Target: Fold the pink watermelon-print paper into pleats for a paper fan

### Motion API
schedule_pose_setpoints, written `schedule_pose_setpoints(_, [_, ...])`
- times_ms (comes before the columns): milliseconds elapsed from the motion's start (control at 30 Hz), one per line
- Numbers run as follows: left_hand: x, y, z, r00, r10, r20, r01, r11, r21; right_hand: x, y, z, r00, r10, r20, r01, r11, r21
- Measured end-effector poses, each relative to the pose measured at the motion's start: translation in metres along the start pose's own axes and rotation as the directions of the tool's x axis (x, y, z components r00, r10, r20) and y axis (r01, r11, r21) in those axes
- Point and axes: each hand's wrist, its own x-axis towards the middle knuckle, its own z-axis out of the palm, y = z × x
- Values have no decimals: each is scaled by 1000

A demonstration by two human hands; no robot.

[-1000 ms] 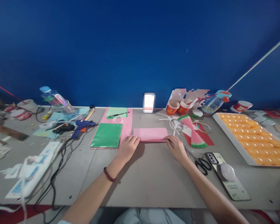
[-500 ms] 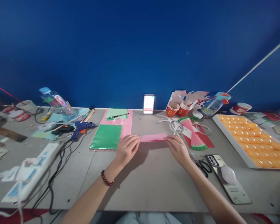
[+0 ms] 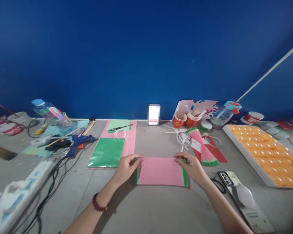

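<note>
A pink paper sheet (image 3: 161,171) with green and white strips along its two short sides and rows of small dark marks faces me above the grey table. My left hand (image 3: 129,167) pinches its upper left corner. At the upper right corner, my right hand (image 3: 191,165) has the sheet between thumb and fingers. Left of my left hand lies a green packet of paper (image 3: 107,152), on a larger pink sheet (image 3: 130,143). A pleated pink and green paper fan (image 3: 202,148) rests beyond my right hand.
A blue glue gun (image 3: 79,143) with cables and a white power strip (image 3: 21,191) occupy the left. Paper cups (image 3: 179,120) and a tape roll (image 3: 184,138) sit at the back right. Further right are a phone (image 3: 246,198) and a tray of orange balls (image 3: 266,152).
The pink sheet, seen nearly edge-on before, has tipped so its broad face shows. Both hands have come lower and nearer to me, still holding it.
</note>
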Motion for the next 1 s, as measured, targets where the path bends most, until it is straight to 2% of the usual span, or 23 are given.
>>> schedule_pose_setpoints(133, [-3, -7, 6, 1000, 28, 3, -29, 995, 93, 3, 14, 7, 998, -10, 65, 11, 1000, -23])
schedule_pose_setpoints(233, [-6, -10, 9, 991, 135, 1, -131, 960, 248, 2, 17, 7, 992, -83, 93, 91, 993, -79])
schedule_pose_setpoints(300, [-7, -11, 10, 962, 271, 11, -255, 892, 374, 2, 18, 7, 986, -126, 113, 136, 987, -84])
schedule_pose_setpoints(367, [-9, -10, 11, 911, 412, 16, -370, 798, 475, 3, 19, 6, 981, -151, 122, 161, 984, -75])
schedule_pose_setpoints(467, [-11, -7, 12, 852, 524, 18, -444, 702, 557, 5, 21, 5, 981, -158, 116, 166, 985, -57])
schedule_pose_setpoints(667, [-15, -10, 16, 819, 573, 29, -474, 647, 598, 6, 22, 6, 982, -142, 126, 144, 990, -9])
schedule_pose_setpoints(833, [-14, -7, 18, 835, 548, 52, -475, 670, 570, 7, 27, 6, 988, -112, 106, 113, 994, -3])
schedule_pose_setpoints(1000, [-13, 0, 19, 835, 549, 27, -446, 649, 617, 8, 32, 4, 996, -51, 77, 51, 999, 9])
